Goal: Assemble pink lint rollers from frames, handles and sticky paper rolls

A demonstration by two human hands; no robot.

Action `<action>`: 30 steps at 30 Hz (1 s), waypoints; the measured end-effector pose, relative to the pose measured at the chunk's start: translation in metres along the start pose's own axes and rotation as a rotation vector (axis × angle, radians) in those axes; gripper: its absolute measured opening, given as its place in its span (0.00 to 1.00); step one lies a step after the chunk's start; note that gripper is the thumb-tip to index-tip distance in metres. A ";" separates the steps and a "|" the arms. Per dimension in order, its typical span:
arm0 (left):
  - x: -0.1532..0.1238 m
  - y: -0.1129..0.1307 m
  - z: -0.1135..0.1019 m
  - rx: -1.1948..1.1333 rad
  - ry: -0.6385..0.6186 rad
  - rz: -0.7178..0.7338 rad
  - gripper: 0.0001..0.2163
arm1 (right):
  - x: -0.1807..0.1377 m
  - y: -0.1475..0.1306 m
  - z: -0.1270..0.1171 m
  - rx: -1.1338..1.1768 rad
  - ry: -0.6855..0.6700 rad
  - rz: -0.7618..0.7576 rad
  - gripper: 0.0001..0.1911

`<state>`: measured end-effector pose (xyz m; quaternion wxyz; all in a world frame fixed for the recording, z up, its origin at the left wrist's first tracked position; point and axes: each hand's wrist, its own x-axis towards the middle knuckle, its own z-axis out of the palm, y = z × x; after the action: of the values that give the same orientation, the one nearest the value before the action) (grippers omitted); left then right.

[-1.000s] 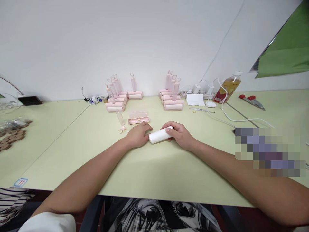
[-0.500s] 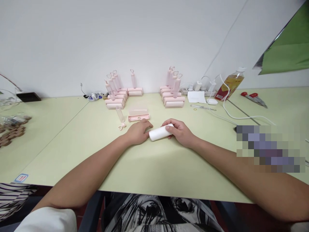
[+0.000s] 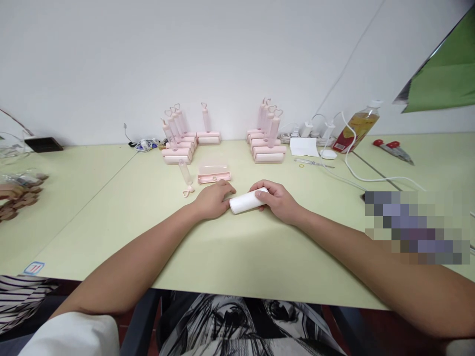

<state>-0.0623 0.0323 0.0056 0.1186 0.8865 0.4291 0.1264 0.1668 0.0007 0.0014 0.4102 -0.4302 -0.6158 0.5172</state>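
Note:
My right hand [image 3: 277, 201] grips the right end of a white lint roller refill [image 3: 245, 200], thumb on top and fingers behind. The roll lies tilted, its left end nearer to me. Just beside that left end is my left hand [image 3: 213, 200], resting low over the table with thumb and fingers apart; whether a fingertip touches the roll I cannot tell. Beyond the left hand sits an opened pink roller case [image 3: 214, 178] with a clear cover. A loose clear handle [image 3: 184, 172] with a pink heart-shaped loop [image 3: 188, 191] lies to its left.
Pink lint rollers with upright handles stand in groups at the back left [image 3: 177, 156] and back right [image 3: 269, 155]. To the right are a drink bottle [image 3: 358, 127], white cables, tweezers [image 3: 314, 162] and red-handled snips [image 3: 394, 151]. Brown pieces [image 3: 18, 198] lie far left.
The view has shifted slightly. Both hands and the white lint roller refill keep nearly the same pose.

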 end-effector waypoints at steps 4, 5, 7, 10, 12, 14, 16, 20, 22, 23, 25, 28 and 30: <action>0.000 0.001 -0.001 0.001 -0.002 -0.006 0.15 | 0.000 0.001 0.000 -0.004 -0.001 -0.004 0.10; 0.000 0.001 -0.001 0.001 -0.004 -0.008 0.15 | 0.000 0.001 0.000 -0.005 0.000 -0.004 0.10; 0.000 0.001 -0.001 0.001 -0.005 -0.008 0.16 | 0.000 0.001 0.000 -0.006 -0.002 -0.007 0.10; 0.000 0.001 -0.001 -0.005 -0.006 -0.004 0.16 | 0.000 0.000 0.000 -0.008 -0.003 -0.010 0.10; 0.000 0.001 -0.001 -0.009 -0.008 -0.006 0.16 | 0.000 0.000 0.000 -0.011 -0.001 -0.008 0.10; 0.000 0.001 -0.001 -0.011 -0.012 -0.013 0.16 | 0.000 0.000 0.000 -0.012 0.000 -0.004 0.10; 0.000 0.002 -0.001 -0.011 -0.014 -0.018 0.16 | 0.000 0.000 0.000 -0.004 -0.001 -0.002 0.11; 0.000 0.002 -0.001 -0.010 -0.013 -0.016 0.15 | 0.000 0.000 0.000 -0.002 -0.003 -0.002 0.11; 0.000 0.002 -0.001 -0.010 -0.015 -0.013 0.15 | 0.000 0.000 0.000 -0.009 -0.001 0.001 0.11; 0.000 0.001 -0.001 -0.008 -0.015 -0.010 0.15 | 0.000 0.000 0.000 -0.010 -0.001 0.001 0.11; 0.000 0.001 -0.001 -0.003 -0.014 -0.004 0.15 | 0.000 0.000 0.000 -0.008 -0.002 0.002 0.11; 0.000 0.001 -0.001 0.002 -0.013 0.002 0.15 | 0.000 -0.001 0.000 -0.008 -0.001 0.004 0.11; 0.000 0.001 -0.001 -0.001 -0.014 0.002 0.15 | -0.001 -0.001 0.000 -0.011 0.003 0.006 0.11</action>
<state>-0.0621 0.0321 0.0068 0.1219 0.8878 0.4270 0.1205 0.1666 0.0000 0.0024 0.4075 -0.4350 -0.6166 0.5144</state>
